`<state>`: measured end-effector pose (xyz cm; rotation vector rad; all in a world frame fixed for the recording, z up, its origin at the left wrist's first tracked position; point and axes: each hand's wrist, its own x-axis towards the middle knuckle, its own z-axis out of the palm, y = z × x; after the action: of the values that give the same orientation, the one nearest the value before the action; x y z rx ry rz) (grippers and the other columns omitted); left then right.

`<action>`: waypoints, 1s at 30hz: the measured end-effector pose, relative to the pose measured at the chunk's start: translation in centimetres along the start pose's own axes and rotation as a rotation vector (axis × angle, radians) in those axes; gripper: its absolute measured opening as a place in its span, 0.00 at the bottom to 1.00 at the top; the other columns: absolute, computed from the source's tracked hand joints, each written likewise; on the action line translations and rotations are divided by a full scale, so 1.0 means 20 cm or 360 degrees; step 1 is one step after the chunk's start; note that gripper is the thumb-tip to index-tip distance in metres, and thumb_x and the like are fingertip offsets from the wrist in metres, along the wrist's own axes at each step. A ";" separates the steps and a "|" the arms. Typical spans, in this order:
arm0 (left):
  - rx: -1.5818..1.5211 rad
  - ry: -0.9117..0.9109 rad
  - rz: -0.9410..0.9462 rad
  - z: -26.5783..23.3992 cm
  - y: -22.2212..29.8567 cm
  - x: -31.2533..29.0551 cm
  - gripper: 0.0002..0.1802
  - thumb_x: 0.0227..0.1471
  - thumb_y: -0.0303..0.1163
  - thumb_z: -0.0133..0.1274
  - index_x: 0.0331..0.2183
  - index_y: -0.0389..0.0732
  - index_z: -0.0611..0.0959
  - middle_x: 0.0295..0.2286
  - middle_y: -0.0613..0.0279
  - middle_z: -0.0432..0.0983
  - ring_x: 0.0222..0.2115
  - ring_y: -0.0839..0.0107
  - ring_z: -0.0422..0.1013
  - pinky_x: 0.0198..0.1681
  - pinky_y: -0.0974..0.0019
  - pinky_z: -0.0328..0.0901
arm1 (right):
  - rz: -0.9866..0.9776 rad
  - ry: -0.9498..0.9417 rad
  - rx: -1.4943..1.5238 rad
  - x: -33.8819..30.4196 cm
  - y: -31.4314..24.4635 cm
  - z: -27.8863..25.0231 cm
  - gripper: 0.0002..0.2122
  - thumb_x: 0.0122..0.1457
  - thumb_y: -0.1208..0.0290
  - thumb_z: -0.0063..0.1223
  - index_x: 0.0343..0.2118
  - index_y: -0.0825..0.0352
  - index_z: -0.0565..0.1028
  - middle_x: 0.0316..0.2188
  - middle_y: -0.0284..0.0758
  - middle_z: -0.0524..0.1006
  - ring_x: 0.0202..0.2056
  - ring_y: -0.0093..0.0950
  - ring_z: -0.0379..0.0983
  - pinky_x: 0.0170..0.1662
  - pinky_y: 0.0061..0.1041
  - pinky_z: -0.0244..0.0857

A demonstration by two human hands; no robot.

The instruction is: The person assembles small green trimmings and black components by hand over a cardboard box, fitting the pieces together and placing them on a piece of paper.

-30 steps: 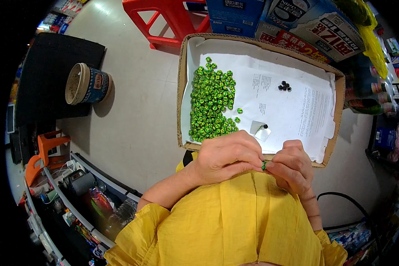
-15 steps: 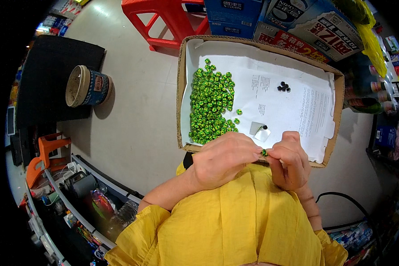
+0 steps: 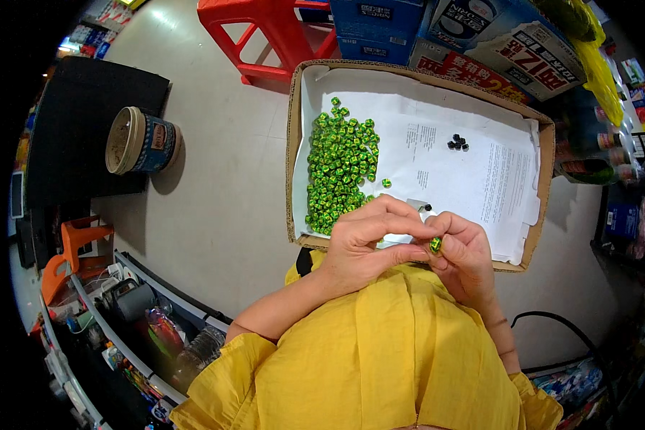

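Note:
My left hand (image 3: pixel 369 240) and my right hand (image 3: pixel 466 254) meet over the near edge of a shallow cardboard tray (image 3: pixel 291 143). Together they pinch one small green wrapped piece (image 3: pixel 435 245) between the fingertips. Inside the tray, on white paper, lies a heap of several green pieces (image 3: pixel 340 165) at the left. A few small black pieces (image 3: pixel 457 142) sit near the middle. A small white object (image 3: pixel 421 207) shows just beyond my fingers, partly hidden by them.
A round tin (image 3: pixel 140 140) lies on its side on the floor at the left. A red plastic stool (image 3: pixel 265 32) stands behind the tray, with printed cartons (image 3: pixel 480 43) to its right. Shelves with bottles and an orange item (image 3: pixel 75 251) run along the lower left.
Both hands have shifted slightly away from my body toward the tray, still pinching the green piece. The heap and the black pieces have not moved.

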<state>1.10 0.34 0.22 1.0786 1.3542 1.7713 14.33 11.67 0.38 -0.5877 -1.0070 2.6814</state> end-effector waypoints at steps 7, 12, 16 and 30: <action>-0.0254 -0.0020 0.0010 0.00 -0.04 -0.01 0.14 0.33 0.18 0.62 0.29 0.39 0.82 0.27 0.64 0.71 0.30 0.75 0.66 0.34 0.74 0.61 | 0.0371 -0.0170 0.0295 0.00 -0.03 0.05 0.09 0.52 0.70 0.55 0.30 0.70 0.70 0.26 0.30 0.71 0.26 0.15 0.66 0.29 0.12 0.61; -0.0241 -0.0143 0.0086 -0.02 -0.03 0.00 0.11 0.34 0.18 0.62 0.26 0.39 0.81 0.25 0.64 0.71 0.29 0.74 0.66 0.32 0.74 0.61 | 0.0439 -0.0061 0.0147 -0.02 -0.06 0.05 0.08 0.52 0.71 0.54 0.29 0.70 0.70 0.25 0.29 0.71 0.26 0.14 0.65 0.30 0.12 0.60; 0.0055 -0.0102 0.0190 -0.04 -0.05 -0.01 0.10 0.35 0.19 0.61 0.26 0.38 0.81 0.25 0.62 0.72 0.28 0.72 0.68 0.31 0.73 0.62 | 0.0362 0.0047 -0.0018 -0.01 -0.06 0.02 0.06 0.53 0.72 0.53 0.28 0.70 0.70 0.24 0.28 0.70 0.26 0.14 0.64 0.30 0.11 0.58; -0.0154 0.0032 -0.0305 -0.06 -0.02 -0.02 0.08 0.39 0.13 0.56 0.27 0.32 0.79 0.28 0.56 0.74 0.30 0.72 0.70 0.33 0.73 0.65 | -0.0487 0.0170 -0.1398 0.00 0.00 0.05 0.03 0.52 0.79 0.51 0.30 0.70 0.72 0.21 0.28 0.69 0.24 0.15 0.62 0.26 0.14 0.57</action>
<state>0.23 -0.44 -0.34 0.8519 1.3227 1.6920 13.79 11.13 1.18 -0.6290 -2.0388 1.8303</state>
